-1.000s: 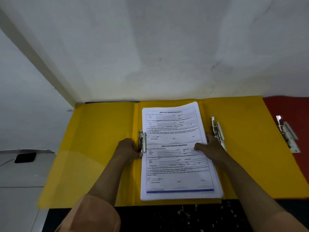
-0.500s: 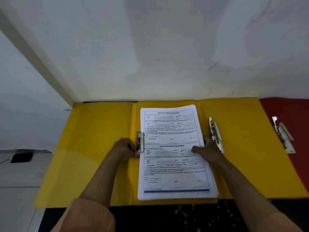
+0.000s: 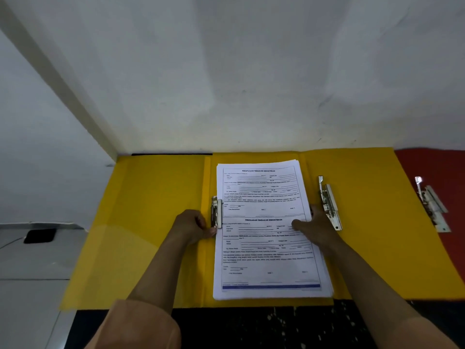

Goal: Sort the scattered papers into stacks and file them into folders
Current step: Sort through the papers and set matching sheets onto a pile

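I see a stack of papers [image 3: 266,230] lying flat in the open yellow folder [image 3: 156,222], w/ the folder spread across the bench [image 3: 251,326] and its far edge against the white wall [image 3: 251,71]. Top sheet is a printed form w/ a blue bar near its bottom edge.

My left hand [image 3: 192,226] sits at 9 o'clock of the stack, fingers curled, fingertips touching the bottom of the metal clip [image 3: 216,212] that stands along the stack's left edge. Can't tell if they pinch the clip or just press it.

My right hand [image 3: 315,229] is at 3 o'clock of the stack, fingers fairly straight and lying on the top sheet near its right edge, pressing it down.

A second metal clip [image 3: 328,202] lies just beside the right hand, on a second yellow folder [image 3: 372,222] that extends to the right. At 3 o'clock of that, a red folder [image 3: 448,248] w/ its own metal clip [image 3: 431,204], partly cut off by the picture's edge.

At 9 o'clock, well apart from the folders, a small dark thing [image 3: 39,235] rests on a grey surface; too dim to identify.
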